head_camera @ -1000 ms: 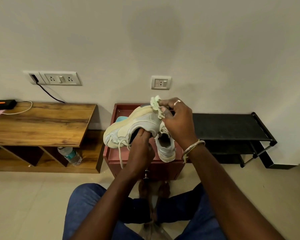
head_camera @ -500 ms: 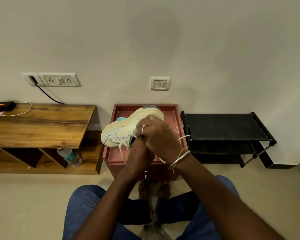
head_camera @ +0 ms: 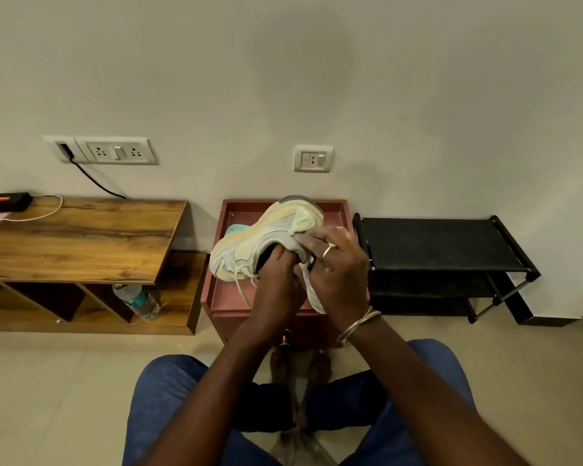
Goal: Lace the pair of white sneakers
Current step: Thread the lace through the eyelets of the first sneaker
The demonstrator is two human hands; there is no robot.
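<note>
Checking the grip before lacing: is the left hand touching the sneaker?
Touching. The head view shows the left hand with fingers tucked into the sneaker at its opening.

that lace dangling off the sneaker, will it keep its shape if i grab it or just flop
Probably floppy: the lace droops in a loose curve below the sneaker, so it should bend wherever pulled. Likely very light, as it looks thin beside the sneaker. It might slide through its eyelet if tugged, since that stretch hangs free.
</note>
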